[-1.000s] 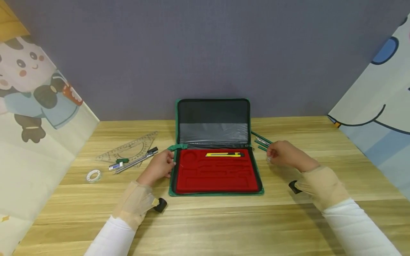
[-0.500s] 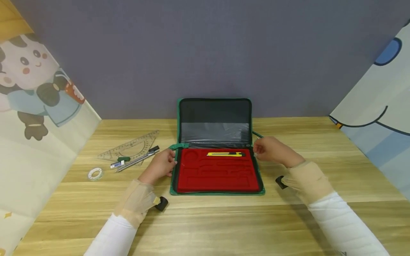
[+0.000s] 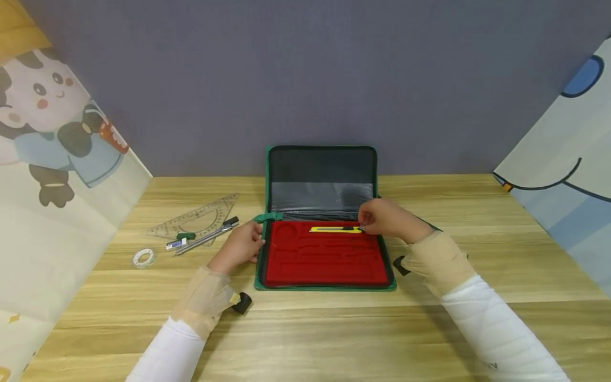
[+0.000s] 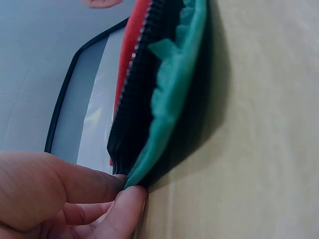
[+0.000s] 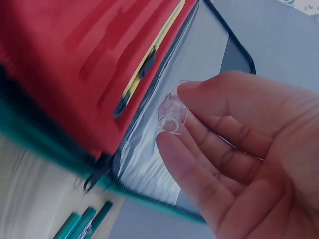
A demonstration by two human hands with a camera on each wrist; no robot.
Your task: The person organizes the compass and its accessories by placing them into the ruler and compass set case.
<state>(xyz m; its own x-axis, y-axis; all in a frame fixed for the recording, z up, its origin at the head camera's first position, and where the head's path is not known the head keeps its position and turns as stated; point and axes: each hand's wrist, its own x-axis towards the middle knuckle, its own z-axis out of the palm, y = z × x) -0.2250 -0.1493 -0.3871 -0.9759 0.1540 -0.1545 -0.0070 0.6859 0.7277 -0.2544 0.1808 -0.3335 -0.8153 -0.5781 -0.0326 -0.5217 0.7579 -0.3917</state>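
Observation:
A green zip case (image 3: 324, 288) lies unfolded on the table, its red moulded insert (image 3: 291, 252) showing several shaped hollows. My left hand (image 3: 237, 245) pinches the case's left edge between thumb and finger, as the left wrist view shows. A yellow utility knife (image 3: 334, 229) sits in the insert's upper slot. Over the upper right of the insert is my right hand (image 3: 391, 218). In the right wrist view it pinches a small clear plastic piece (image 5: 172, 112) with angular sides; its exact kind is unclear.
Left of the case lie a clear set square (image 3: 191, 220), a compass (image 3: 207, 237), an eraser (image 3: 176, 244), a small green item (image 3: 186, 235) and a tape roll (image 3: 143, 258). Green pencils (image 5: 84, 224) lie right of the case. A grey panel (image 3: 310, 79) stands behind.
My right hand has moved left from beside the pencils to above the insert, carrying the clear plastic piece. My left hand has stayed at the case's left edge.

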